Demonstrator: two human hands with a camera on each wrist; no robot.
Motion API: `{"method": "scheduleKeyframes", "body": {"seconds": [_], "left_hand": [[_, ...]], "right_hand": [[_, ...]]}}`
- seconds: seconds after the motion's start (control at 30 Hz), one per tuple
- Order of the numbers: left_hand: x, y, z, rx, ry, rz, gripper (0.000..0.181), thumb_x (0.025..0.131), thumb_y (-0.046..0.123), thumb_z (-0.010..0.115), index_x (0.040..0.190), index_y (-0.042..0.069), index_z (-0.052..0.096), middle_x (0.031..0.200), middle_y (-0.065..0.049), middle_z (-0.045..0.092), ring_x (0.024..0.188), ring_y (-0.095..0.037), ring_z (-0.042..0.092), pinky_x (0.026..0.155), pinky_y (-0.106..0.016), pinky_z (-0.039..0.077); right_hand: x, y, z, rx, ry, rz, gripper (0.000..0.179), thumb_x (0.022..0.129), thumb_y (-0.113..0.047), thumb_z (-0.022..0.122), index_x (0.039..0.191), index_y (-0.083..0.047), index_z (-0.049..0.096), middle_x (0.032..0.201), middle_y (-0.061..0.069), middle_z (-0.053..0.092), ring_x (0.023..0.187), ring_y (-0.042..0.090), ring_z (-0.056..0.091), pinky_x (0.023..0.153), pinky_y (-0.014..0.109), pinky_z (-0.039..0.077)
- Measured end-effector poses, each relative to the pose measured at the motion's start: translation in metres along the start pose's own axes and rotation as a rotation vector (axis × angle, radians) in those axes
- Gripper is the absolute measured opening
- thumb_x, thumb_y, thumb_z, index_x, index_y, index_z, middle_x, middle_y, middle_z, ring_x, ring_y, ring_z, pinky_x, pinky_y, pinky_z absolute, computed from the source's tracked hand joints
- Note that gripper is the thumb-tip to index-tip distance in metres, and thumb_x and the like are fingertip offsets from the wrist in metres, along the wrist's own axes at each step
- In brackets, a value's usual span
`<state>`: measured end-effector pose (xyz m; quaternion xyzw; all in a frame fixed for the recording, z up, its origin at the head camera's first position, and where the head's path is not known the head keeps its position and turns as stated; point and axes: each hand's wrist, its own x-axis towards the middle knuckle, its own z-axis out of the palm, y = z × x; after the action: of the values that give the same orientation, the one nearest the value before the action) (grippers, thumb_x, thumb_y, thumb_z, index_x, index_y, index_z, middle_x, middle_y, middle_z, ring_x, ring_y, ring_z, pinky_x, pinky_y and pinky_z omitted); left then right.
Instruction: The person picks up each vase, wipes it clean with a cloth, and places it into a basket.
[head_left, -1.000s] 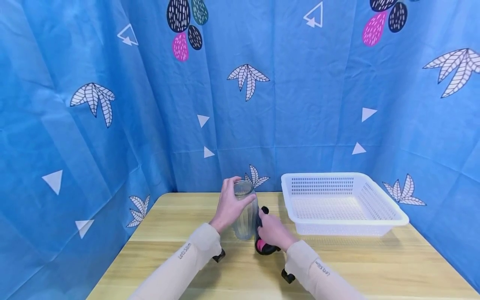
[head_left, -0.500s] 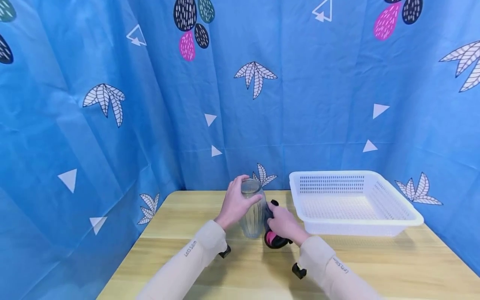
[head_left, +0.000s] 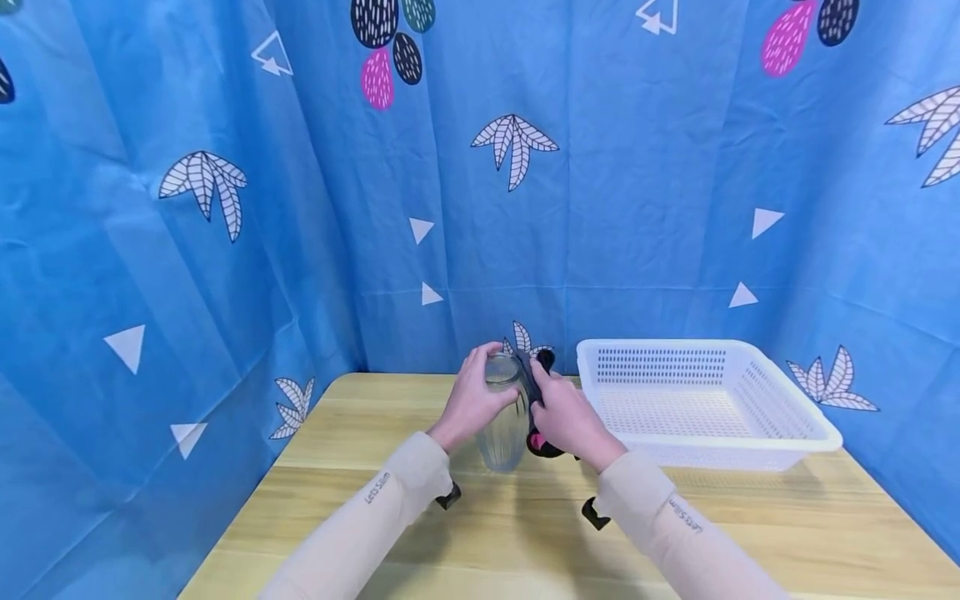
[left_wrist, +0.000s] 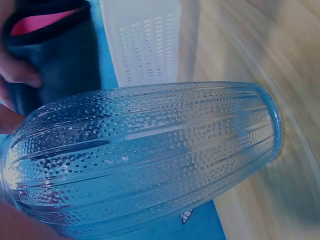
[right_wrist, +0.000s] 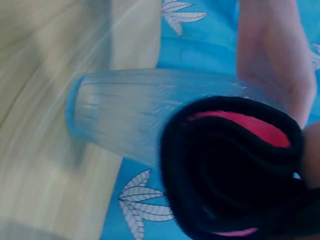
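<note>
A clear, ribbed glass vase [head_left: 501, 440] stands on the wooden table, its base at the tabletop. My left hand [head_left: 474, 403] grips it around the upper part, thumb and fingers on either side just below the rim. Dimpled texture shows on the vase's glass [left_wrist: 150, 150] in the left wrist view. In my right hand [head_left: 568, 412] is a rolled piece of thick black fabric [right_wrist: 225, 165] with a pink lining, held at the vase's right side. Its upper end reaches the vase's rim in the head view. What kind of article the fabric is, I cannot tell.
To the right, a white perforated plastic basket [head_left: 720, 454] sits on the wooden table [head_left: 360, 442]. Behind the table and along its sides hangs a blue patterned curtain [head_left: 637, 200].
My right hand has risen with the black fabric from beside the vase's body to its rim. The left hand keeps its grip on the vase. The head view has shifted slightly.
</note>
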<state>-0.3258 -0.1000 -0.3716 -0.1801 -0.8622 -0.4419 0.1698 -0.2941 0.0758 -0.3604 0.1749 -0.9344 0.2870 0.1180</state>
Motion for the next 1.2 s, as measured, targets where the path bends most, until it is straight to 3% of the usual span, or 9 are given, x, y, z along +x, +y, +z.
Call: {"method": "scheduleKeyframes", "body": {"seconds": [0.13,0.37,0.57,0.8,0.97,1.2], "left_hand": [[0.0,-0.002,0.0,-0.02,0.011,0.022,0.072,0.081,0.025,0.077,0.145,0.016,0.046,0.145,-0.006,0.049,0.131,-0.029,0.048,0.106,-0.05,0.043],[-0.003,-0.003,0.001,-0.033,0.04,0.018,0.067,0.084,0.032,0.078,0.143,0.02,0.049,0.144,-0.003,0.05,0.131,-0.023,0.047,0.108,-0.05,0.041],[-0.006,-0.004,0.002,-0.037,0.057,-0.006,0.066,0.084,0.043,0.079,0.141,0.025,0.051,0.145,0.004,0.047,0.132,-0.021,0.047,0.109,-0.05,0.04],[-0.009,-0.002,0.005,-0.028,0.074,-0.038,0.068,0.081,0.044,0.082,0.138,0.026,0.05,0.137,-0.001,0.039,0.128,-0.027,0.048,0.106,-0.049,0.043],[-0.01,0.002,0.002,0.021,0.076,-0.034,0.069,0.081,0.043,0.082,0.138,0.023,0.048,0.132,-0.002,0.044,0.126,-0.026,0.047,0.105,-0.046,0.043],[-0.011,0.008,-0.004,0.023,0.048,-0.035,0.068,0.084,0.037,0.081,0.142,0.023,0.047,0.14,-0.004,0.05,0.131,-0.025,0.048,0.108,-0.048,0.042]], "right_hand": [[0.002,0.005,0.01,-0.027,-0.099,0.052,0.072,0.093,-0.009,0.06,0.158,-0.005,0.029,0.114,0.024,0.069,0.068,0.023,0.063,0.059,0.037,0.049],[-0.004,0.021,0.039,0.033,-0.24,0.1,0.068,0.095,-0.007,0.058,0.155,0.005,0.028,0.109,0.024,0.068,0.066,0.02,0.06,0.059,0.033,0.049],[-0.015,0.029,0.062,0.009,-0.334,0.118,0.066,0.094,-0.007,0.06,0.152,0.01,0.032,0.124,0.028,0.064,0.064,0.019,0.058,0.057,0.032,0.046],[-0.018,0.03,0.059,0.065,-0.31,0.14,0.062,0.094,-0.007,0.059,0.15,0.01,0.036,0.143,0.031,0.051,0.077,0.024,0.06,0.065,0.036,0.048],[-0.019,0.03,0.053,0.104,-0.252,0.124,0.062,0.092,-0.007,0.061,0.149,0.007,0.04,0.14,0.028,0.056,0.09,0.027,0.062,0.08,0.041,0.051],[-0.017,0.021,0.031,0.114,-0.164,0.12,0.06,0.092,-0.008,0.061,0.149,0.001,0.044,0.128,0.026,0.064,0.08,0.023,0.062,0.072,0.039,0.052]]}}
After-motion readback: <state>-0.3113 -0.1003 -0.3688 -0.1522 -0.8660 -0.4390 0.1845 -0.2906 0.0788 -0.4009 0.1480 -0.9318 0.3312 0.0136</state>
